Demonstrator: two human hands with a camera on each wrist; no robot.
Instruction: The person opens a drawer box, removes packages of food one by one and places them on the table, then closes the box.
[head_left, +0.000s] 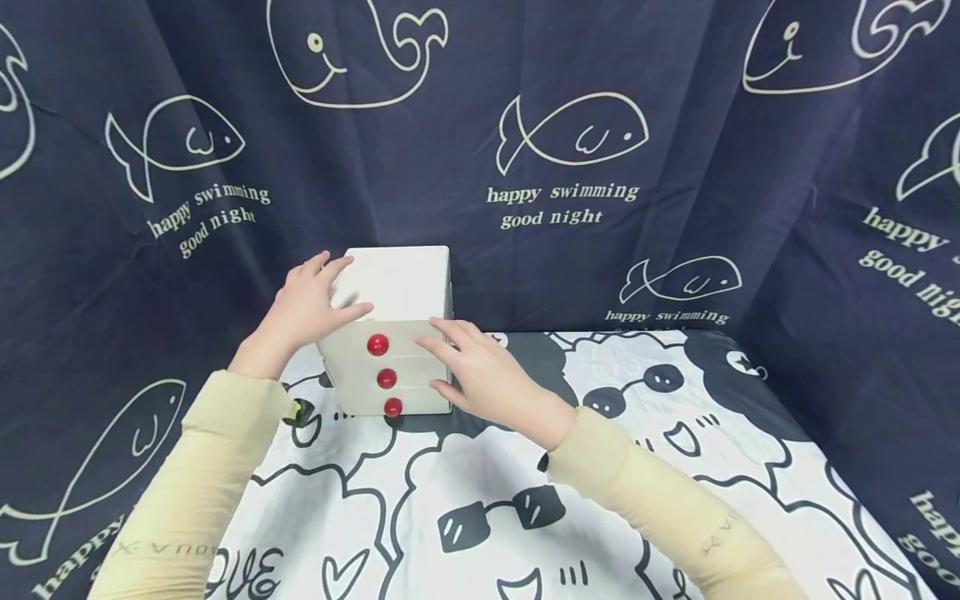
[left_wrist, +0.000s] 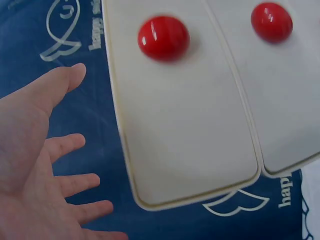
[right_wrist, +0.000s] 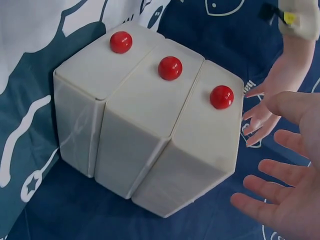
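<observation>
A small white drawer unit (head_left: 401,283) of three stacked drawers stands on the bed-like cloth. One round red knob sits on the front of each drawer: a top knob (head_left: 378,344), a middle knob (head_left: 386,378) and a bottom knob (head_left: 393,407). My left hand (head_left: 303,304) hovers at the unit's upper left edge, fingers spread; a gap shows between it and the box in the left wrist view. At the upper right front is my right hand (head_left: 487,371), its fingers extended and apart from the box in the right wrist view. Neither hand holds anything.
A white cloth (head_left: 480,467) with black cartoon sheep covers the surface under the unit. Dark blue curtains (head_left: 450,167) printed with fish and whales hang behind and on both sides, close behind the unit.
</observation>
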